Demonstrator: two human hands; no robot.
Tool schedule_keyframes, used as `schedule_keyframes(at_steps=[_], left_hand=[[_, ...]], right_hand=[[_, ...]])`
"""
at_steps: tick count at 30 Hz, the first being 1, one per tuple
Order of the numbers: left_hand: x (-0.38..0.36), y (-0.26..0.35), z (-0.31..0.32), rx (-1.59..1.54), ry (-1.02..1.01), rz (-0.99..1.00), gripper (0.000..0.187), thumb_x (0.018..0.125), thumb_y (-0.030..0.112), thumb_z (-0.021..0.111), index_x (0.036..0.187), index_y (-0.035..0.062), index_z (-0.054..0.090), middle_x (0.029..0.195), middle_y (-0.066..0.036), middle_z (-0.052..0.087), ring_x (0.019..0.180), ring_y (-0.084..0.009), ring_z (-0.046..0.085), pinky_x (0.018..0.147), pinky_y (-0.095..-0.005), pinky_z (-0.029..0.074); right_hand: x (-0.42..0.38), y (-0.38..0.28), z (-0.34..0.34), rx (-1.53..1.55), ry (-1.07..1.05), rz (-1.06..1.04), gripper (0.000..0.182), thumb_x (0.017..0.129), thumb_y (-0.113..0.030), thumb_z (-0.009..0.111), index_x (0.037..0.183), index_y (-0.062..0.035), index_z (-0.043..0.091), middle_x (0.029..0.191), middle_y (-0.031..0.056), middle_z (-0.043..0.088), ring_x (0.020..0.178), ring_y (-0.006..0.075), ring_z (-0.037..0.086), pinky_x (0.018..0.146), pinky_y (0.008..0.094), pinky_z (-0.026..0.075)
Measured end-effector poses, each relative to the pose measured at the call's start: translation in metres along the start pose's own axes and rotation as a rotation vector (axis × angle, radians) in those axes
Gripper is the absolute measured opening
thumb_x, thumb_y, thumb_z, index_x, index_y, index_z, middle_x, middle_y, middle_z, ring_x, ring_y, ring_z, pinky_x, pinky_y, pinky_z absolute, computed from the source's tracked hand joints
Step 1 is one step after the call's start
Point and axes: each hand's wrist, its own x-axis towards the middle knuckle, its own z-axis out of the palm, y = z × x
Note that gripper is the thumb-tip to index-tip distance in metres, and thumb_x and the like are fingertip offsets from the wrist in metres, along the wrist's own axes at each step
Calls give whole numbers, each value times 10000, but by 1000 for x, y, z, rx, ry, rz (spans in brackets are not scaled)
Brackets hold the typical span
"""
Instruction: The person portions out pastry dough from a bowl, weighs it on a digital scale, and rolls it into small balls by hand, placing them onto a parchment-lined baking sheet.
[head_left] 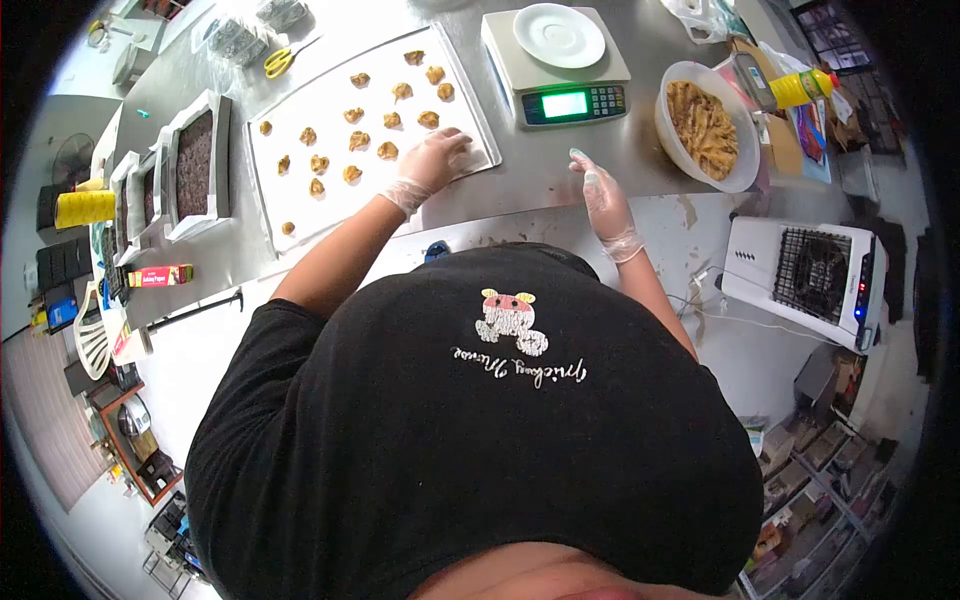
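Note:
My left hand (434, 166), in a clear plastic glove, is over the near right part of a paper-lined baking tray (255, 180). Its fingers are bent together and pointed down, and whatever they may hold is hidden. Small lumps of brown cookie dough (358, 141) lie spaced in rough rows on the paper. My right hand (606, 205), also gloved, is held above the table's front edge with its fingers stretched out and nothing in it. To its right stands a white bowl (745, 140) of cookie dough (702, 130).
A digital scale (574, 103) with a white plate (558, 36) stands behind my hands. Yellow scissors (280, 62) lie beyond the tray. Paper-lined pans of dark cake (194, 165) are at left, near a baking paper box (160, 276). A yellow bottle (803, 88) is behind the bowl.

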Motion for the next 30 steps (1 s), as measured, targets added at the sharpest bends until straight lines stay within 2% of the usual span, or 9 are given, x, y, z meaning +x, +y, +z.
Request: schedule_keyframes(at_steps=[5, 10, 14, 15, 16, 18, 19, 26, 30], left_hand=[[3, -16, 0, -92, 100, 30, 230, 808, 237, 621, 1013, 136, 648, 1097, -62, 614, 959, -254, 608, 824, -339, 495], [0, -63, -38, -377, 222, -396, 239, 836, 232, 550, 1020, 133, 666, 928, -80, 670, 819, -233, 648, 742, -319, 510], [-17, -66, -36, -31, 54, -138, 253, 831, 129, 539, 1060, 97, 641, 1025, -113, 649, 871, -237, 649, 797, -310, 510], [-20, -54, -34, 46, -27, -119, 290, 817, 138, 555, 1095, 82, 617, 1149, -134, 589, 955, -260, 617, 848, -338, 487], [-23, -46, -31, 114, -34, 3, 297, 799, 138, 571, 1083, 57, 604, 1157, -140, 573, 997, -273, 588, 866, -365, 471], [-24, -26, -28, 239, -168, -89, 262, 791, 132, 568, 1031, 31, 600, 1055, -149, 591, 981, -294, 576, 843, -383, 474], [-26, -30, -14, 219, 3, -48, 203, 798, 120, 543, 971, 29, 600, 951, -151, 593, 911, -309, 585, 800, -396, 483], [-27, -37, 0, 101, 24, -187, 174, 796, 71, 513, 935, 31, 612, 987, -148, 590, 934, -303, 574, 810, -384, 479], [-35, -32, 1, 155, 110, -88, 172, 782, 38, 518, 929, 20, 605, 1021, -149, 574, 943, -305, 565, 827, -380, 474]], right_hand=[[2, 0, 3, 55, -6, 6, 381, 953, -269, 397, 1206, -13, 522, 1081, 132, 595, 1023, 231, 556, 921, 314, 398], [0, 8, -3, 59, 5, 3, 392, 954, -283, 404, 1204, -6, 522, 1083, 128, 591, 1025, 229, 550, 931, 314, 388], [0, 15, 0, 75, 1, 34, 400, 954, -286, 405, 1213, -1, 513, 1091, 132, 586, 1033, 227, 544, 939, 312, 379], [1, 12, 1, 77, -2, 30, 400, 954, -286, 405, 1213, -1, 513, 1091, 132, 586, 1033, 227, 544, 939, 312, 379], [3, 7, 1, 83, -12, 45, 402, 953, -288, 407, 1217, -3, 510, 1094, 132, 584, 1037, 226, 541, 940, 311, 377], [5, 0, 3, 89, -27, 57, 405, 952, -290, 409, 1221, -4, 507, 1097, 132, 583, 1041, 226, 539, 942, 311, 375], [7, -3, 5, 77, -39, 42, 404, 952, -289, 407, 1222, -6, 506, 1099, 133, 581, 1041, 226, 538, 942, 309, 374], [13, -9, 9, 20, -125, 31, 447, 974, -315, 336, 1240, 12, 486, 1157, 131, 569, 1088, 217, 522, 971, 311, 348], [12, -7, 14, 41, -125, 42, 451, 973, -318, 339, 1239, 14, 485, 1168, 132, 563, 1091, 219, 518, 974, 311, 345]])
